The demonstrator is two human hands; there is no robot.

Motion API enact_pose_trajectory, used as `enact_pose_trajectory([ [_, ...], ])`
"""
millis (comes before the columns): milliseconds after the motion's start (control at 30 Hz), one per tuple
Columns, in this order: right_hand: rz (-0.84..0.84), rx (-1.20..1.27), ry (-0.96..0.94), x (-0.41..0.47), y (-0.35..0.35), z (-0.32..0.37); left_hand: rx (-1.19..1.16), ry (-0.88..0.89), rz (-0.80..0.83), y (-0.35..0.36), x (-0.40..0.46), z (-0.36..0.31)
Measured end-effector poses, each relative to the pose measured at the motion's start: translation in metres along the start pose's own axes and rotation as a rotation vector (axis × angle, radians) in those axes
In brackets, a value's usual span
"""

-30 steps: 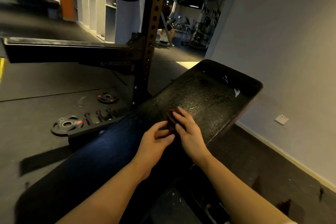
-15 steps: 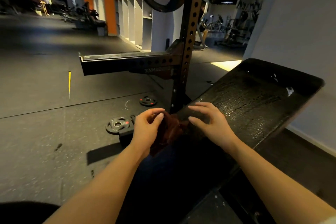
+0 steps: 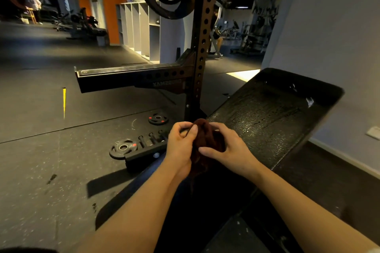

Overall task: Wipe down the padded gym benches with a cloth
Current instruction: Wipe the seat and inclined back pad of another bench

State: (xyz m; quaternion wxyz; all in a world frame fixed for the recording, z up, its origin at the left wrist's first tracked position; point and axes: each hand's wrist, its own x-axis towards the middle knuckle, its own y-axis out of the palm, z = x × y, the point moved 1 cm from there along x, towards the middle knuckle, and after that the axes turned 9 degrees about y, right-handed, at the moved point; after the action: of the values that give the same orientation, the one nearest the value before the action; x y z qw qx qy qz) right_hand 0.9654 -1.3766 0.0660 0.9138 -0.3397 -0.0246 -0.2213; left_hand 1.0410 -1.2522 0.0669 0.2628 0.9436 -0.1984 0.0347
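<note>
Both hands, left (image 3: 181, 146) and right (image 3: 230, 150), pinch a bunched dark-red cloth (image 3: 207, 139) between them above the bench (image 3: 267, 117). Its black pad looks cracked, worn and glistening.

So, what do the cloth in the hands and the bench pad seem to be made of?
The cloth looks like soft dark-red terry or microfibre: matte, bunched in folds between both hands. The bench pad looks like black vinyl or faux leather over padding: a grained surface with a glossy, perhaps damp sheen and rounded edges. Neither can be confirmed from the look alone.
</note>
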Motion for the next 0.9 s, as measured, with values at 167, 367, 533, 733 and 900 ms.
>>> enact_pose_trajectory([
  [167, -0.372, 0.036, -0.026, -0.011, -0.052, -0.014, 0.155, 0.013, 0.323, 0.057, -0.003, 0.027],
  [367, -0.371, -0.766, 0.103, -0.007, -0.114, -0.054, 0.597, 0.04, 0.49, 0.079, 0.01, 0.057],
  [533, -0.011, -1.036, -0.052, 0.007, -0.113, -0.082, 0.969, 0.203, 0.538, 0.056, 0.02, 0.079],
  [733, -0.376, -1.03, 0.195, 0.054, -0.132, -0.079, 1.219, 0.197, 0.556, 0.01, 0.023, 0.092],
  [900, -0.065, -1.047, 0.022, 0.046, -0.029, -0.057, 1.21, 0.201, 0.356, -0.02, 0.019, 0.098],
])
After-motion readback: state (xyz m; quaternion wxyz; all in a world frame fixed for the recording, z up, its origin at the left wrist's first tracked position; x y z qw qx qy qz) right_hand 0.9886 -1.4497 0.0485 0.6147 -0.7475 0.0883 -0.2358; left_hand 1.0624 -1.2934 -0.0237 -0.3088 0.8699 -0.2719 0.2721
